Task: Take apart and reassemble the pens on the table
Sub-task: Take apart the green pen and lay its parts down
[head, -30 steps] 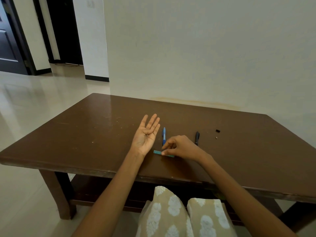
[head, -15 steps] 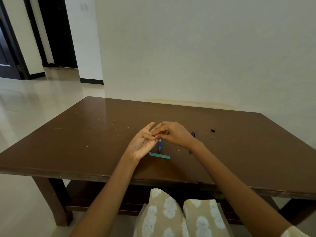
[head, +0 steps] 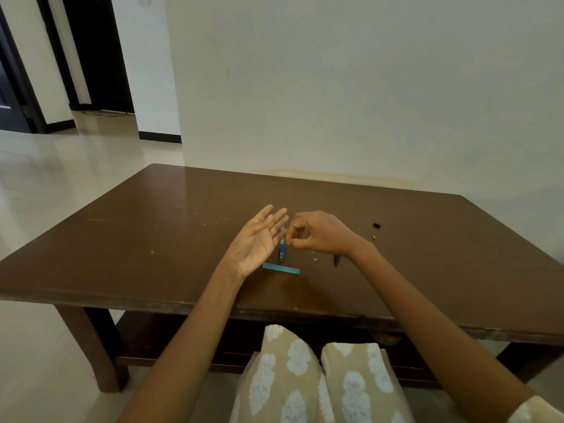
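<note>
blue pen [head: 281, 248], teal barrel [head: 281, 268], table [head: 152, 239]

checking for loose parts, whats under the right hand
Below the right hand, the blue pen and dark pen's ends show on the table. Their far parts are covered.

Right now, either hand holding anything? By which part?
Left hand is open, palm up, empty. Right hand has pinched fingertips; whatever is between them is too small to tell.

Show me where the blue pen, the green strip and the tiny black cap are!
blue pen [head: 281, 250], head view, lower barrel.
green strip [head: 281, 268], head view, middle.
tiny black cap [head: 377, 225], head view, its centre.
</note>
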`<state>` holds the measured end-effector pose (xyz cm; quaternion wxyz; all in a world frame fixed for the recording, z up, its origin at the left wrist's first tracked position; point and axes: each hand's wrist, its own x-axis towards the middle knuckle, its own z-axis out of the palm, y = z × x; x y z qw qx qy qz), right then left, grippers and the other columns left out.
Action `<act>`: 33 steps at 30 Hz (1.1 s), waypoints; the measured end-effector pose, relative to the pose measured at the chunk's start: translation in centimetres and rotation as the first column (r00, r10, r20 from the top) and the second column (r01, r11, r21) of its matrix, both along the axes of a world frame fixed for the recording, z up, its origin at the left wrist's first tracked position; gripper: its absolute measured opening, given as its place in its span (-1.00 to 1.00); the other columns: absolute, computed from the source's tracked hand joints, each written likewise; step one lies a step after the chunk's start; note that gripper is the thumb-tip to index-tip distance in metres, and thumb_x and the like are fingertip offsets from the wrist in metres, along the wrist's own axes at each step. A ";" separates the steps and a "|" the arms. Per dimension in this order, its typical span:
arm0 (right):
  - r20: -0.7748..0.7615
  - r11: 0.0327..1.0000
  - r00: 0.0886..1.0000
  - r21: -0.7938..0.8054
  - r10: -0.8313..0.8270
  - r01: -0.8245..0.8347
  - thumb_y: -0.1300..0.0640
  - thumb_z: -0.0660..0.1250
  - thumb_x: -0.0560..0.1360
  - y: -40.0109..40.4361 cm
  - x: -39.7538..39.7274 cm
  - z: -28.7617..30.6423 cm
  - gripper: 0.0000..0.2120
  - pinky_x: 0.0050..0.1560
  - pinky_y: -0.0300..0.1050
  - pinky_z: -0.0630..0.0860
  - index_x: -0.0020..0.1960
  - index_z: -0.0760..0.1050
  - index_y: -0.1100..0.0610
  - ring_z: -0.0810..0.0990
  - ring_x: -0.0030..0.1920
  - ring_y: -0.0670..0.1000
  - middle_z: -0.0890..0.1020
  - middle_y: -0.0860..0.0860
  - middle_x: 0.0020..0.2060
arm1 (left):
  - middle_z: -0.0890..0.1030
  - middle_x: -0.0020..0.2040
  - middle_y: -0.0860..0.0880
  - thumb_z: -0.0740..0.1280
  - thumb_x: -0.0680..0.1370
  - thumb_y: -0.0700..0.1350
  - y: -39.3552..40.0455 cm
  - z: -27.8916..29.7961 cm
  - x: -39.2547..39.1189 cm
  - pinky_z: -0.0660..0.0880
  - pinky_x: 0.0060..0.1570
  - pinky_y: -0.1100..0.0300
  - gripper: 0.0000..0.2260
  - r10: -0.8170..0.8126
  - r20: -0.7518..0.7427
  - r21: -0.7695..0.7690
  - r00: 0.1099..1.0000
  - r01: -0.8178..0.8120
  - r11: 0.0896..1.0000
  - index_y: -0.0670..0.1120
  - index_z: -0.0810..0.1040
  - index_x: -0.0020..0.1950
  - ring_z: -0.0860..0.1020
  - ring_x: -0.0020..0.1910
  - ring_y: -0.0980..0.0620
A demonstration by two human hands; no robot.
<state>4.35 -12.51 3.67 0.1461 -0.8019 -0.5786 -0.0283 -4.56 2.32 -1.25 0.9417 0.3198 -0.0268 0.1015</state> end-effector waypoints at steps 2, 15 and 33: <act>-0.006 0.996 0.996 -0.011 -0.085 0.085 0.06 0.35 0.47 -1.5 0.4 -1.0 -0.96 -0.19 -0.38 0.38 -0.16 0.53 -0.02 0.48 -0.24 -0.21 0.51 -0.17 -0.21 | 0.41 0.38 -0.18 0.23 0.50 -0.19 0.1 0.1 0.2 0.34 0.33 0.03 -0.44 0.112 -0.006 -0.028 0.994 -0.112 0.993 -0.11 0.17 0.49 0.41 0.34 -0.11; -0.102 0.963 0.967 -0.163 -0.235 0.217 0.09 0.33 0.51 -4.0 1.2 -3.1 -0.84 -0.01 -0.30 0.44 0.05 0.62 0.06 0.52 -0.09 -0.20 0.65 -0.05 0.03 | 0.49 0.31 -0.15 0.11 0.60 -0.13 0.2 -0.1 0.2 0.37 0.28 0.02 -0.64 0.211 -0.074 -0.093 0.975 -0.217 0.972 -0.09 0.34 0.41 0.45 0.29 -0.13; -0.103 0.966 0.990 -0.248 -0.098 0.070 -0.09 0.35 0.47 -0.4 -1.9 -3.1 -0.65 -0.12 -0.30 0.41 0.16 0.56 0.08 0.47 -0.06 -0.15 0.55 -0.04 0.05 | 0.57 0.11 -0.03 0.25 0.57 -0.20 4.2 -0.4 -0.2 0.47 -0.28 0.27 -0.79 0.739 -0.067 0.983 0.671 -0.083 0.165 -0.07 0.55 0.18 0.52 -0.20 0.05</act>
